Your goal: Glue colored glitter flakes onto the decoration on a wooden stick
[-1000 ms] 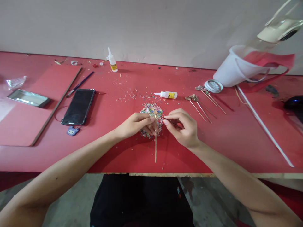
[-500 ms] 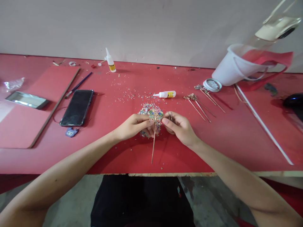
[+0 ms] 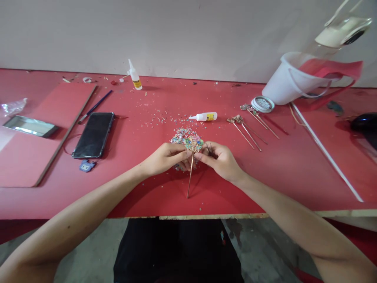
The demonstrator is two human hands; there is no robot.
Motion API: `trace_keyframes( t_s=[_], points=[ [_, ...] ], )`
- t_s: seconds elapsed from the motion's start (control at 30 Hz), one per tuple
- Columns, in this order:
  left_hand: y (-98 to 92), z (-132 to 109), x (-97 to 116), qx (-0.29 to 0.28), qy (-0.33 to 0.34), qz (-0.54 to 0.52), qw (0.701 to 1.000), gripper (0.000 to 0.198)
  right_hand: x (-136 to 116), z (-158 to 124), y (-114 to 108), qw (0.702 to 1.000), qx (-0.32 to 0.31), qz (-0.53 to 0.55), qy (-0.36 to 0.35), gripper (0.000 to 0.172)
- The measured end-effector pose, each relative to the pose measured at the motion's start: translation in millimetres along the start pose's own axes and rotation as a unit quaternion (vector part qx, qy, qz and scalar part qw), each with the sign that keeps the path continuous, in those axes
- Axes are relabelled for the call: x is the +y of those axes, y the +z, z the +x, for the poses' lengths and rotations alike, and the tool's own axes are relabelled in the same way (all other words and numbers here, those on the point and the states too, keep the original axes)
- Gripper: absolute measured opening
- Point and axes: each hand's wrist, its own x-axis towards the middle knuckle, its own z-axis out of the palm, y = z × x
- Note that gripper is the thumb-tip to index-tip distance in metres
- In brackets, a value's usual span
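Pinching hairpin (image 3: 193, 144) at neck, just below jeweled head, with left fingers (image 3: 180, 157), closed firmly. Meeting same neck from other side with right fingers (image 3: 206, 159), curled nearly closed around thin dark tool (image 3: 210, 148), mostly hidden; can't tell type. Hairpin over pile of coloured chips (image 3: 177, 135) on red desk (image 3: 141, 200), shaft toward front edge. Just beyond pile: small bottle (image 3: 206, 116) on its side. Farther right: more hairpins (image 3: 238, 119).

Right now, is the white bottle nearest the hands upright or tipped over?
Tipped over: the white bottle lies on its side on the red tabletop, nozzle pointing left.
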Motion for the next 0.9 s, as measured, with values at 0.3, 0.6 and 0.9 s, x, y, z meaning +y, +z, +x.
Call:
trace_keyframes(
  t_s=[0.3,0.6,0.9],
  points=[
    [1.3,-0.6,-0.7,0.005,0.017,0.033,0.999,0.034,-1.0,-0.8,0.7,1.000,-0.002,-0.006,0.016,0.036],
    [2.2,-1.5,-1.0,0.013,0.029,0.074,0.997,0.032,-3.8,-2.5,0.1,1.000,-0.008,-0.002,0.022,0.029],
    [2.7,0.8,-1.6,0.046,0.015,0.004,0.999,0.026,-6.2,-3.0,0.3,1.000,0.007,-0.001,0.018,0.031]
  ],
)
